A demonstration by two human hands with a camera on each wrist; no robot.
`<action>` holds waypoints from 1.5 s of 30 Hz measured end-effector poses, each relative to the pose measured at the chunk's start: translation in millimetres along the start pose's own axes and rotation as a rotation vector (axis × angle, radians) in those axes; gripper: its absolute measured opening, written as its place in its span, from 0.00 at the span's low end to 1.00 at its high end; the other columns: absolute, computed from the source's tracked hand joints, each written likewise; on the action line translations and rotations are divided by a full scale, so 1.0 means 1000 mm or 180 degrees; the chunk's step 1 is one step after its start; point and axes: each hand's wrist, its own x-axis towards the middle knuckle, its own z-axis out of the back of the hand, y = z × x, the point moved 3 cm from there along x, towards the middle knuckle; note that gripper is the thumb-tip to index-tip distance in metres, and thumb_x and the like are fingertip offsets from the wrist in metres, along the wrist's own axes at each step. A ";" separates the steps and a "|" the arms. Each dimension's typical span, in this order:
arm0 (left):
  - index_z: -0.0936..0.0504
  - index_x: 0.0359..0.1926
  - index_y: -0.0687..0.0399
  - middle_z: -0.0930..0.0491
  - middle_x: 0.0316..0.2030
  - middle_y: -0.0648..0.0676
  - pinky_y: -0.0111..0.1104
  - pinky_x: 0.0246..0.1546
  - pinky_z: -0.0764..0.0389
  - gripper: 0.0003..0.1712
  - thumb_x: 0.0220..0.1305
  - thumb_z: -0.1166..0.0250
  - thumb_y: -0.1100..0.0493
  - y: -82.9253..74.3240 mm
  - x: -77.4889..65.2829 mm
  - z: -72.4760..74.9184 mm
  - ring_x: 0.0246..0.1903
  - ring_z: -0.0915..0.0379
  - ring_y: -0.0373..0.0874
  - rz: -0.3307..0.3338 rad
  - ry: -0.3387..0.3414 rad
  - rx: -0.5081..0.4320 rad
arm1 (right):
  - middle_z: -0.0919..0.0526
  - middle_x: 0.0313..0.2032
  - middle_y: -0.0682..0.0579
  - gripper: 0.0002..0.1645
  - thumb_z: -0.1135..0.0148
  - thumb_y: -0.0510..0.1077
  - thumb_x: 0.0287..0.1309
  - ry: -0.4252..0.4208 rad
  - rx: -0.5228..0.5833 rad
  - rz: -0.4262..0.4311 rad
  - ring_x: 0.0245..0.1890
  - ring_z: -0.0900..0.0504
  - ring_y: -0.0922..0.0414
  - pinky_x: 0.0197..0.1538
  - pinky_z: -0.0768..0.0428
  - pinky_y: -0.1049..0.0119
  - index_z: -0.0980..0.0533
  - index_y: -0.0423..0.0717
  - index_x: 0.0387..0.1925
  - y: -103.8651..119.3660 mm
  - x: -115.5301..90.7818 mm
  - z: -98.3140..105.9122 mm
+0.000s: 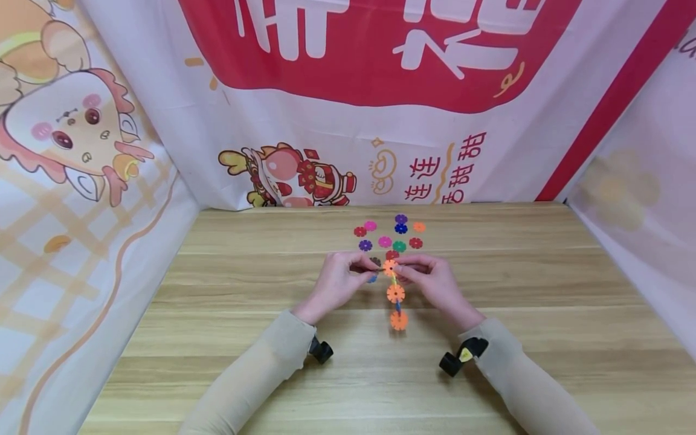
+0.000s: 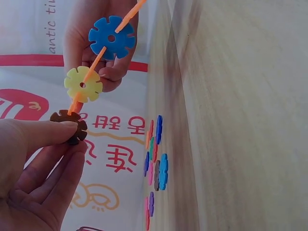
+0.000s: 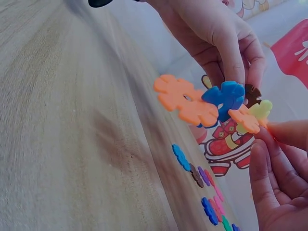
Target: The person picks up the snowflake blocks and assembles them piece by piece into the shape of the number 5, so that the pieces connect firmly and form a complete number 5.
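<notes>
Several slotted flower-shaped plastic discs are joined in a chain held above the table. My left hand (image 1: pixel 338 277) pinches a brown disc (image 2: pixel 81 135) between thumb and fingers, at the chain's far end. Against it stands an orange disc (image 1: pixel 388 266), which my right hand (image 1: pixel 434 283) pinches from the other side. Toward me the chain runs on through a yellow disc (image 2: pixel 72 81), a middle orange disc (image 1: pixel 396 294), a blue disc (image 2: pixel 99 37) and an end orange disc (image 1: pixel 399 321). Fingertips of both hands nearly meet around the brown and orange discs.
Loose discs lie on the wooden table (image 1: pixel 261 254) beyond the hands, among them a dark blue disc (image 1: pixel 400 229), a green disc (image 1: pixel 399 246) and a pink disc (image 1: pixel 370 225). Printed cloth (image 1: pixel 337 133) hangs behind the table and at both sides.
</notes>
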 end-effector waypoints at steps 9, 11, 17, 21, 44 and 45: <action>0.11 0.33 0.56 0.13 0.33 0.49 0.29 0.38 0.16 0.10 0.55 0.25 0.74 0.001 0.000 -0.004 0.34 0.17 0.38 -0.0150 -0.0013 0.0016 | 0.13 0.44 0.45 0.13 0.31 0.41 0.66 -0.0038 -0.0076 -0.0024 0.39 0.13 0.51 0.46 0.14 0.57 0.17 0.40 0.49 -0.004 -0.001 -0.003; 0.11 0.33 0.56 0.13 0.32 0.49 0.29 0.38 0.16 0.10 0.55 0.25 0.74 0.002 -0.001 -0.004 0.33 0.17 0.38 -0.0156 -0.0023 0.0051 | 0.13 0.45 0.45 0.13 0.31 0.40 0.65 -0.0044 -0.0040 -0.0060 0.39 0.13 0.51 0.46 0.14 0.59 0.17 0.40 0.49 -0.005 -0.001 -0.004; 0.11 0.33 0.57 0.13 0.34 0.51 0.31 0.39 0.15 0.09 0.55 0.25 0.74 0.001 -0.002 -0.006 0.35 0.16 0.40 -0.0205 -0.0001 0.0132 | 0.14 0.45 0.43 0.12 0.33 0.37 0.66 -0.0019 0.0052 -0.0049 0.41 0.13 0.50 0.46 0.15 0.59 0.17 0.38 0.50 -0.007 -0.001 -0.006; 0.11 0.33 0.59 0.13 0.34 0.52 0.31 0.38 0.15 0.09 0.56 0.26 0.75 0.001 -0.004 -0.006 0.34 0.16 0.40 -0.0184 0.0017 0.0137 | 0.14 0.45 0.43 0.11 0.34 0.35 0.66 0.0014 0.0069 -0.0008 0.41 0.14 0.49 0.46 0.15 0.59 0.17 0.38 0.49 -0.006 -0.002 -0.008; 0.13 0.47 0.59 0.13 0.43 0.54 0.39 0.48 0.17 0.14 0.59 0.25 0.67 0.011 0.000 0.000 0.45 0.17 0.53 0.0378 0.0302 0.0031 | 0.13 0.43 0.45 0.17 0.30 0.44 0.65 -0.0018 0.0178 -0.0182 0.40 0.13 0.52 0.50 0.16 0.53 0.19 0.38 0.51 -0.012 0.000 0.006; 0.13 0.48 0.58 0.13 0.45 0.55 0.39 0.48 0.18 0.15 0.59 0.24 0.66 0.013 0.000 0.001 0.46 0.17 0.53 0.0434 0.0325 0.0045 | 0.13 0.42 0.44 0.18 0.30 0.43 0.65 -0.0026 0.0188 -0.0176 0.40 0.13 0.52 0.50 0.16 0.53 0.19 0.38 0.51 -0.012 0.000 0.007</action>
